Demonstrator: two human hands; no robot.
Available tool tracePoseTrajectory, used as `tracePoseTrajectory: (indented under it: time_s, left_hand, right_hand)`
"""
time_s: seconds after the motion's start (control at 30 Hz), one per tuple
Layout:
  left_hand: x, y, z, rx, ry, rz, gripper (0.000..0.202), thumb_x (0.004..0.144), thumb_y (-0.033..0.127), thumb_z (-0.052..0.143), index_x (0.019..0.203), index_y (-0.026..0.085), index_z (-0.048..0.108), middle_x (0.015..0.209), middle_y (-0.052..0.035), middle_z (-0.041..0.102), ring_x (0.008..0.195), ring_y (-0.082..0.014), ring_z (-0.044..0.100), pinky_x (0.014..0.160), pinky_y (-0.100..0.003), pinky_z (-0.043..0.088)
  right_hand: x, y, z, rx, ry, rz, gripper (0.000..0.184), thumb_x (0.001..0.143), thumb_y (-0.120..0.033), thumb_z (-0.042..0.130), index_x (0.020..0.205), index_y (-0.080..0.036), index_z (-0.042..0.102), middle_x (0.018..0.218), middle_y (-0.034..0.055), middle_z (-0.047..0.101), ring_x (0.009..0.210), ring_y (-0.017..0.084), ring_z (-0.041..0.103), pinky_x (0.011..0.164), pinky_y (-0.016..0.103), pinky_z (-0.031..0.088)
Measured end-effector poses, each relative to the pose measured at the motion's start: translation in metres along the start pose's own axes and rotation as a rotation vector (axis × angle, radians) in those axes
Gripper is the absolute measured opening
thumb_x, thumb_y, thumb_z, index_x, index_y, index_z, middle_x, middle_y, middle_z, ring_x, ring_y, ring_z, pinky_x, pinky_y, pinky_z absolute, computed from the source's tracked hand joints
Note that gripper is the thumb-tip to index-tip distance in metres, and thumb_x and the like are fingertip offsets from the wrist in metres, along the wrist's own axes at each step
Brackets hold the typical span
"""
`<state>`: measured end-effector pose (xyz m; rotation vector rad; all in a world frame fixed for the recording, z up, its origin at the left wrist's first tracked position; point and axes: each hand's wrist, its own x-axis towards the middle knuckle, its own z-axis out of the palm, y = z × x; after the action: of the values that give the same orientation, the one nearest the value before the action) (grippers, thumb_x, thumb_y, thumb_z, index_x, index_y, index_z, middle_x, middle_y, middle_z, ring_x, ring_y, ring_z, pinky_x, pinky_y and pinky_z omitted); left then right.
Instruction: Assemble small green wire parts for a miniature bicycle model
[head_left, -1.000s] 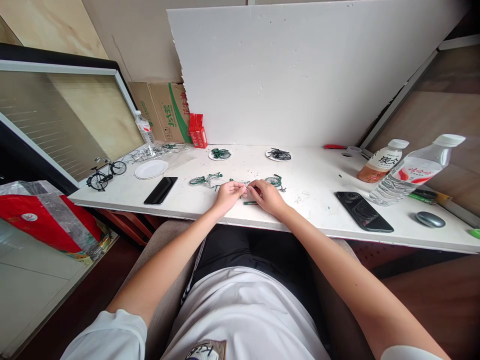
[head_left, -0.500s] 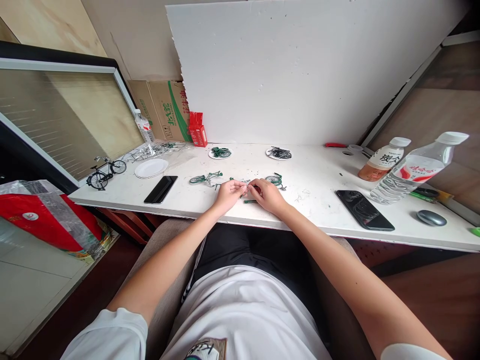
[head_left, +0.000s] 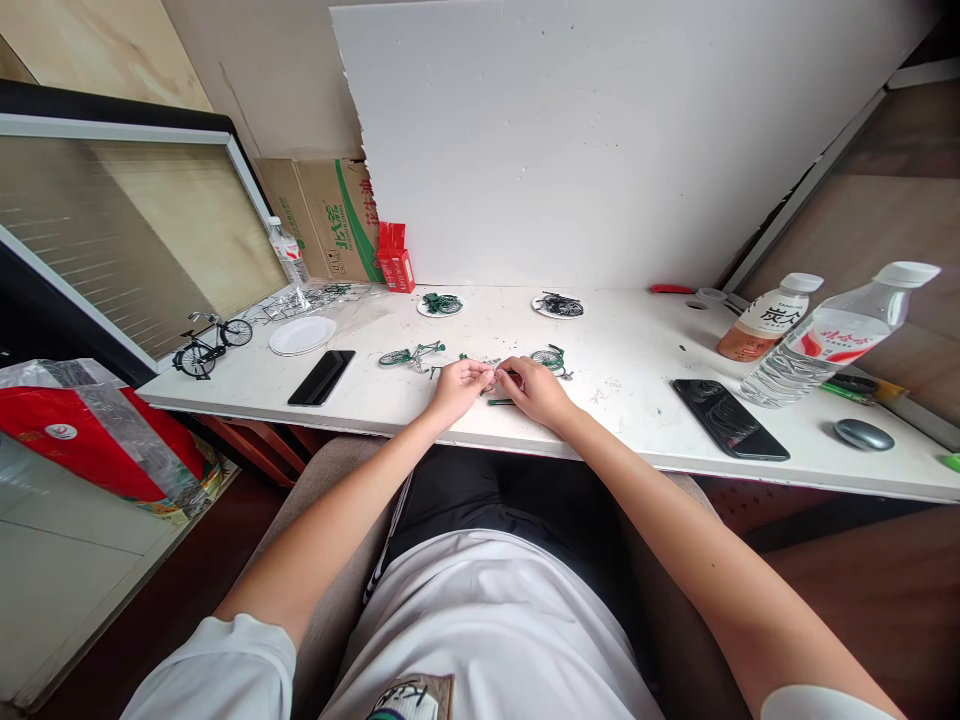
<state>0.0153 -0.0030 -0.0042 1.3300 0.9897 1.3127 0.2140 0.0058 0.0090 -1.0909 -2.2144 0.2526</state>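
Observation:
My left hand [head_left: 459,390] and my right hand [head_left: 538,388] meet above the front of the white table, fingertips pinched together. Whatever is between the fingers is too small to make out. Left of the hands lies a partly built green model bicycle [head_left: 411,355]. Just beyond my right hand is a green wheel section [head_left: 549,357] with small parts beside it. A thin green piece [head_left: 499,402] lies on the table below the fingers.
Behind the hands, a small plate [head_left: 424,311] bears green parts and another plate [head_left: 576,313] black ones. A finished black model bicycle [head_left: 212,345], white plates [head_left: 302,337] and a phone [head_left: 321,378] are at left. Another phone [head_left: 729,420], bottles [head_left: 840,335] and a mouse [head_left: 863,434] stand at right.

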Motion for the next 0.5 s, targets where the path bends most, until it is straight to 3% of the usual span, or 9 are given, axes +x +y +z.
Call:
tracePoseTrajectory:
  time_s: [0.5]
  left_hand:
    - [-0.0012, 0.0014, 0.0001, 0.034, -0.02, 0.025, 0.024, 0.086, 0.029, 0.087, 0.098, 0.012, 0.075, 0.09, -0.0105, 0.08, 0.082, -0.0186, 0.076, 0.084, -0.034, 0.064]
  right_hand:
    - [0.0002, 0.0012, 0.0009, -0.019, -0.028, -0.008, 0.034, 0.112, -0.041, 0.045, 0.106, -0.02, 0.071, 0.092, 0.0085, 0.074, 0.081, 0.022, 0.064, 0.076, 0.032, 0.043]
